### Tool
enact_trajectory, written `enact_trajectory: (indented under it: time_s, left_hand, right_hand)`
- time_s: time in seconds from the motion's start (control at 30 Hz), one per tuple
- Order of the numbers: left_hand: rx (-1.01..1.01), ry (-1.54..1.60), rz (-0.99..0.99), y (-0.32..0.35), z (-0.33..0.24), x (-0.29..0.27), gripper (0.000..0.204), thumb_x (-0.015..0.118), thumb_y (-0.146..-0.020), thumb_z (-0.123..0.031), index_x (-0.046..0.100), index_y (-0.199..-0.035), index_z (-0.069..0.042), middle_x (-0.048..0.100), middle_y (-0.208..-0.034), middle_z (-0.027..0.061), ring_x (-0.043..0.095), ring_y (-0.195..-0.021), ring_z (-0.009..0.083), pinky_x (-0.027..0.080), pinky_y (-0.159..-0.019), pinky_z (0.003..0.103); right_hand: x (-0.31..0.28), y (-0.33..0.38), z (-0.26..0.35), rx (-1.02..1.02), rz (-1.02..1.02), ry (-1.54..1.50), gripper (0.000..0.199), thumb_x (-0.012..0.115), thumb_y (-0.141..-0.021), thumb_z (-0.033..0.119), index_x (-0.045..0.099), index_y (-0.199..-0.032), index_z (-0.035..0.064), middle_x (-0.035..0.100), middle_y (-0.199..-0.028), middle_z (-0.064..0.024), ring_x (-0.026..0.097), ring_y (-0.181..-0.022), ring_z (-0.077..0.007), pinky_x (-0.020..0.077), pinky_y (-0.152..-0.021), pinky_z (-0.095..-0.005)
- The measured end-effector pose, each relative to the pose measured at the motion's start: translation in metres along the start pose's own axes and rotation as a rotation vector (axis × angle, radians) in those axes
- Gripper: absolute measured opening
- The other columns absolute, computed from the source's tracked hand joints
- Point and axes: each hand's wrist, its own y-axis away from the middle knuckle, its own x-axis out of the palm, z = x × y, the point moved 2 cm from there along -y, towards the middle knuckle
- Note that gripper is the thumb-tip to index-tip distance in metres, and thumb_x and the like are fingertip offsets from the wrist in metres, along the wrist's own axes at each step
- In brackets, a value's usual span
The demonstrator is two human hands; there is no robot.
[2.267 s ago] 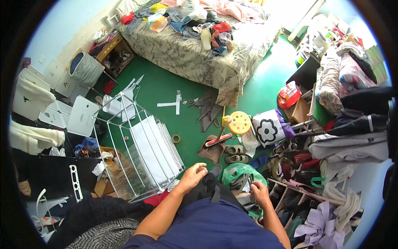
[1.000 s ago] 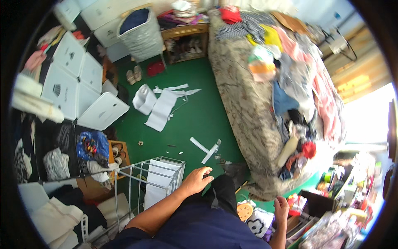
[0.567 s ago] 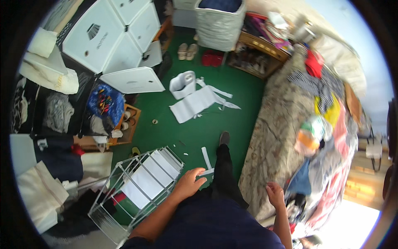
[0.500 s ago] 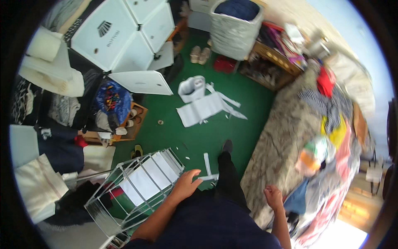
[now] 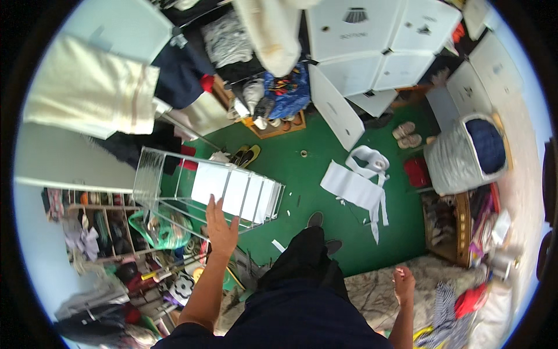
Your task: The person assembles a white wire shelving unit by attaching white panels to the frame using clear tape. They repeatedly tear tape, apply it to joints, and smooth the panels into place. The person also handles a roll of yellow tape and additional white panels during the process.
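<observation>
My left hand (image 5: 222, 228) is open, fingers spread, over the near edge of a silver metal-bar rack (image 5: 174, 203). Whether the fingertips touch its bars I cannot tell. White flat sheets (image 5: 224, 189) lie in the rack behind the bars. My right hand (image 5: 403, 285) hangs at the right, above the bed's edge, its fingers curled in with nothing visible in them. On the green floor ahead lie a white sheet (image 5: 351, 185), a loosely coiled white strip (image 5: 367, 158) and thin white offcuts (image 5: 375, 230).
A white cabinet door (image 5: 336, 107) hangs open over the floor. Shoes (image 5: 245, 156) stand beyond the rack. At the right are a laundry basket (image 5: 456, 160) and a wooden drawer unit (image 5: 462, 227). The patterned bed (image 5: 378, 291) lies near right; a cluttered shelf (image 5: 113, 227) is at the left.
The view has turned left, so the room has swung round toward the right. My left hand has come over the rack with fingers spread; my right hand remains curled and apart from things.
</observation>
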Motion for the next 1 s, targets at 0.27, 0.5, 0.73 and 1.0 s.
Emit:
enact_trajectory:
  time_s: [0.27, 0.5, 0.73, 1.0]
  left_hand:
    - [-0.45, -0.076, 0.046, 0.016, 0.074, 0.039, 0.032, 0.057, -0.101, -0.025, 0.056, -0.126, -0.005, 0.066, -0.113, 0.0242, 0.062, -0.102, 0.047, 0.048, -0.086, 0.056]
    - [-0.552, -0.177, 0.085, 0.007, 0.068, 0.034, 0.022, 0.057, -0.101, -0.029, 0.055, -0.098, -0.008, 0.068, -0.09, 0.0174, 0.066, -0.082, 0.0433, 0.049, -0.069, 0.055]
    - [-0.57, -0.127, 0.062, 0.002, 0.065, 0.029, 0.022, 0.06, -0.099, -0.03, 0.059, -0.108, -0.01, 0.069, -0.094, 0.0153, 0.066, -0.085, 0.0403, 0.051, -0.072, 0.052]
    - [-0.491, 0.001, -0.511, 0.044, 0.03, -0.013, 0.032, 0.067, -0.089, -0.001, 0.06, -0.119, -0.001, 0.063, -0.112, 0.0177, 0.059, -0.103, 0.0388, 0.048, -0.09, 0.046]
  right_hand:
    - [0.019, -0.075, 0.118, -0.128, 0.21, 0.359, 0.034, 0.065, -0.095, 0.021, 0.068, -0.118, -0.0042, 0.075, -0.101, -0.017, 0.072, -0.086, -0.0254, 0.0567, -0.077, -0.0376]
    - [0.043, -0.141, 0.154, -0.407, 0.417, 0.463, 0.031, 0.066, -0.096, 0.023, 0.069, -0.117, 0.0003, 0.074, -0.099, -0.0179, 0.073, -0.088, -0.0286, 0.0562, -0.078, -0.0391]
    - [0.075, -0.179, 0.235, -0.56, 0.629, 0.484, 0.032, 0.069, -0.094, 0.023, 0.068, -0.115, -0.0007, 0.073, -0.1, -0.0181, 0.072, -0.088, -0.0304, 0.056, -0.077, -0.0387]
    - [0.102, -0.234, 0.283, -0.685, 0.782, 0.566, 0.03, 0.071, -0.092, 0.023, 0.068, -0.111, -0.0003, 0.073, -0.101, -0.019, 0.072, -0.087, -0.0322, 0.0565, -0.077, -0.0417]
